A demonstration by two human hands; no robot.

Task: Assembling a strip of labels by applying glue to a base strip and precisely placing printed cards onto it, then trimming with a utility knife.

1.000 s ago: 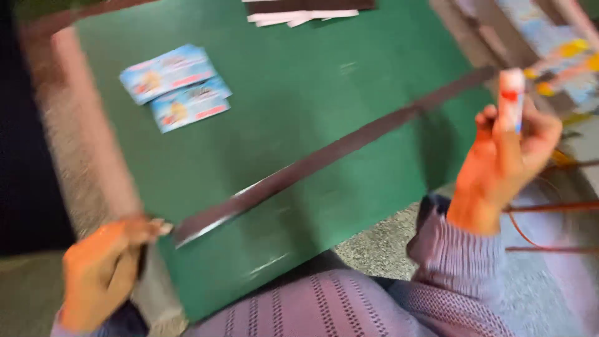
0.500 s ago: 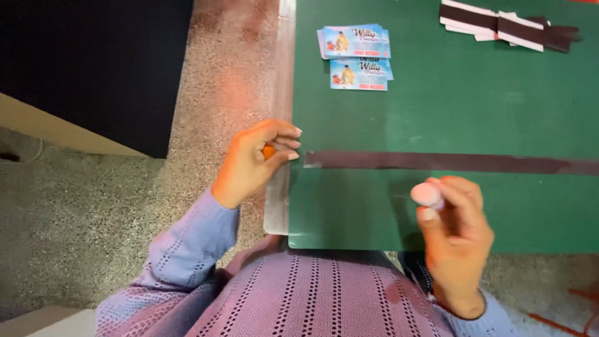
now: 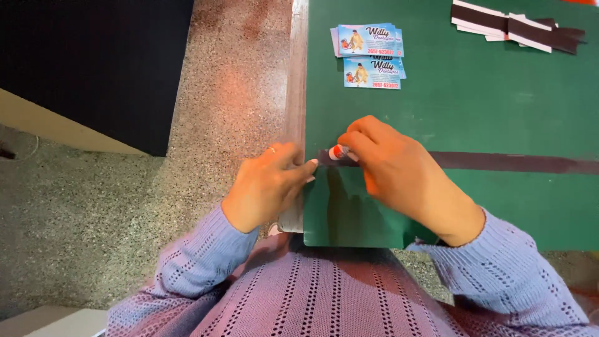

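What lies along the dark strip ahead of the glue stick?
Nothing visible: the dark strip runs bare across the green mat from the glue stick; cards lie apart, farther up.

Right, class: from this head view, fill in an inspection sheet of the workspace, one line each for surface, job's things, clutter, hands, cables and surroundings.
Surface: green board lying on a pale slab, its left edge near both hands.
Job's things: long dark strip running across the board; small white tube with red tip at the strip's left end.
Clutter: two stacks of printed blue cards at the board's top left; pile of black-and-white strips at top right.
Hands: left hand fingertips press at the board's edge; right hand grips the tube.
Cables: nothing seen.
Surroundings: speckled stone floor; dark area at upper left.
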